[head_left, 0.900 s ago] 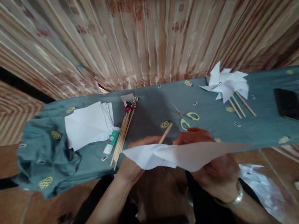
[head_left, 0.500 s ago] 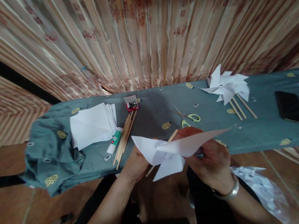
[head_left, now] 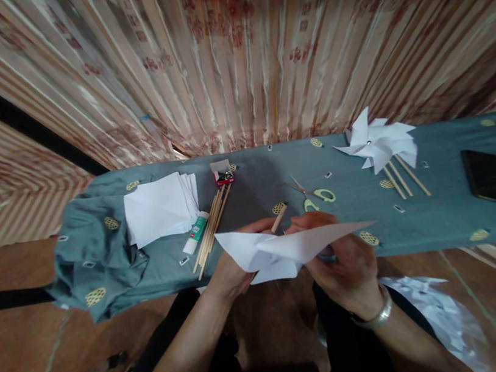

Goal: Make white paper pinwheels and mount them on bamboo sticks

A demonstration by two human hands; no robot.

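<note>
A white paper pinwheel (head_left: 276, 253) is held up in front of me at the table's near edge, between both hands. Behind its blades a wooden stick (head_left: 279, 219) slants, its upper end showing above the paper. My left hand (head_left: 232, 268) is closed around the stick from the left, with most of its fingers hidden by the paper. From the right, my right hand (head_left: 344, 262) has bent fingers at the pinwheel and near the stick's upper end; the long right blade covers part of them. Just beyond lie green-handled scissors (head_left: 311, 192), partly spread.
On the green cloth (head_left: 256, 178) at left are stacked white paper (head_left: 154, 211), a glue stick (head_left: 195, 233), wooden sticks (head_left: 212, 231) and a small box of pins (head_left: 223, 174). Finished pinwheels (head_left: 380, 139) and a black phone (head_left: 488, 175) lie right. A plastic bag (head_left: 441, 313) sits below.
The pinwheel has tipped, so its lower blade shows less. The stick's upper end stands out more, and my left fingers now show behind the paper. The view has shifted slightly.
</note>
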